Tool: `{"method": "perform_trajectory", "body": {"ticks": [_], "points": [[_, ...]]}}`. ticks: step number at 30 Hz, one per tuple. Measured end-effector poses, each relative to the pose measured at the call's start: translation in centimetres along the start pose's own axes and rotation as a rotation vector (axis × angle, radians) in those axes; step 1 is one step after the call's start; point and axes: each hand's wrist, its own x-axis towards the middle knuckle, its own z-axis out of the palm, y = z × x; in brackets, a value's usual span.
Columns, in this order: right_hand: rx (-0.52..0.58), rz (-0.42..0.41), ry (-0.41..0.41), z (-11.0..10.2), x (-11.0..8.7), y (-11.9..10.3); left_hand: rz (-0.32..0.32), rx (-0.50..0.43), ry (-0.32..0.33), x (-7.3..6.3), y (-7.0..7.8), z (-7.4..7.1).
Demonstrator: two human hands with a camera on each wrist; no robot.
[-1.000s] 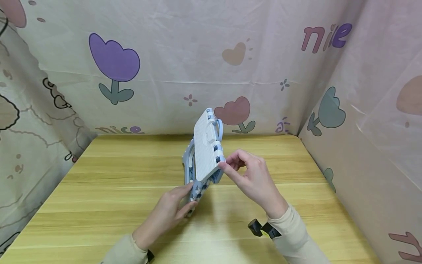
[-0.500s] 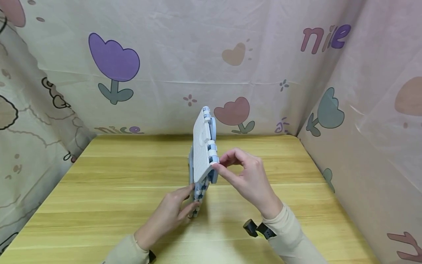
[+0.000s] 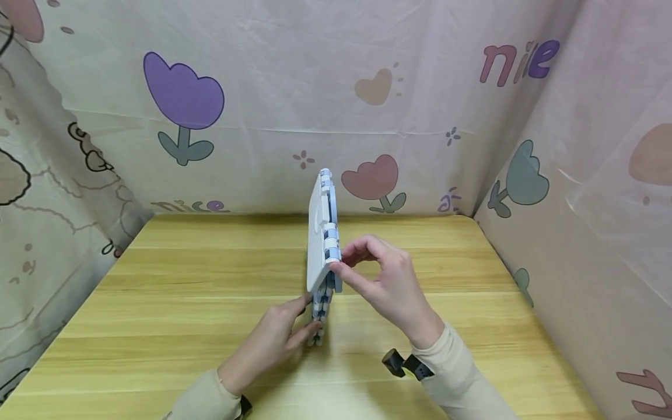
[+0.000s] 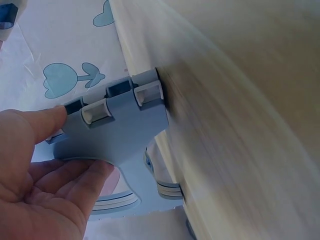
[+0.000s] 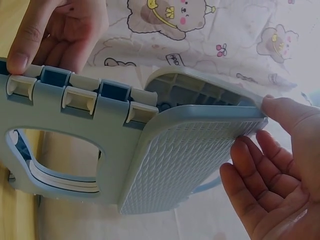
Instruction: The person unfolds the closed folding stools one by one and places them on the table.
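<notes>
A folding step stool [image 3: 317,233] in white and light blue plastic stands nearly edge-on on the table, its panels folded close together. My left hand [image 3: 265,344] grips the lower leg panels from the left; in the left wrist view its thumb lies by the hinge edge and its fingers reach into the panel's handle opening. With thumb and fingers, my right hand [image 3: 388,283] pinches the near corner of the upper seat halves. The right wrist view shows the textured seat half [image 5: 180,155] with a narrow wedge-shaped gap to the other half.
The wood-grain table [image 3: 184,274] extends around the stool. A printed cloth [image 3: 283,87] with flowers and hearts hangs behind and along both sides. A black strapped device [image 3: 406,365] sits on my right wrist.
The stool has turned from an angled view to nearly edge-on, its panels coming closer together. My right hand has moved left with the upper part; my left hand has shifted slightly right.
</notes>
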Motion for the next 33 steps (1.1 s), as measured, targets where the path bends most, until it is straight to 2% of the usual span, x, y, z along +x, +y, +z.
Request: {"method": "perform_trajectory", "body": {"ticks": [8,18,22,29,33], "points": [[0.006,-0.025,-0.008,0.3,-0.1,0.2,-0.009,-0.015,-0.009,0.3,0.0,0.3],[0.012,-0.001,-0.047,0.2,-0.4,0.6,-0.043,-0.043,-0.023,0.4,0.1,0.4],[-0.004,0.050,-0.122,0.2,-0.8,1.5,-0.055,-0.078,-0.024,0.3,0.0,0.4],[-0.059,0.187,-0.302,0.6,-2.1,3.2,-0.081,-0.101,-0.012,0.0,0.0,0.4],[-0.063,0.231,-0.360,1.3,-2.7,4.1,-0.098,-0.103,-0.011,-0.2,0.0,0.4]]}}
